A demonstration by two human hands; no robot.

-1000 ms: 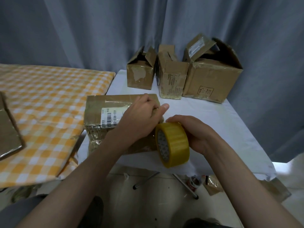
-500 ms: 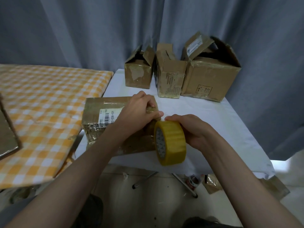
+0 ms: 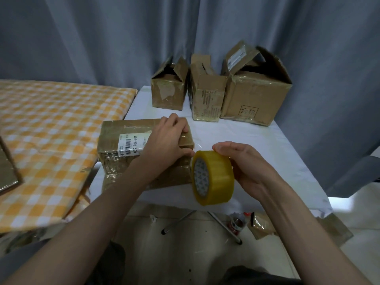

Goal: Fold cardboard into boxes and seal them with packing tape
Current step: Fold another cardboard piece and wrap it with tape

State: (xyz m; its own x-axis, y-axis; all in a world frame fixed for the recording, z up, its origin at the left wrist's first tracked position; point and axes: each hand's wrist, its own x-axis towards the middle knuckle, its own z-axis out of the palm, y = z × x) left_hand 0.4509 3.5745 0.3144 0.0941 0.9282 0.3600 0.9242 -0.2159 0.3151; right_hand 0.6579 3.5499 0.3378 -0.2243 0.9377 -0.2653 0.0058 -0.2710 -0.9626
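Note:
A brown cardboard box (image 3: 125,130) with a white barcode label lies on the white table (image 3: 257,138), near its front left. My left hand (image 3: 166,140) presses flat on the box's right end, fingers over the top edge. My right hand (image 3: 244,161) grips a roll of yellowish packing tape (image 3: 212,177) just right of the box, over the table's front edge. A thin clear strip of tape seems to run from the roll to the box under my left thumb.
Three open cardboard boxes (image 3: 168,91), (image 3: 206,95), (image 3: 255,89) stand at the table's back against a grey curtain. An orange checked cloth (image 3: 51,130) covers the surface at left, with flat cardboard (image 3: 8,173) on it. Scraps (image 3: 261,225) lie on the floor.
My right hand has drawn the tape roll to the right, away from the box. My left hand has slid onto the box's right end and flattened there.

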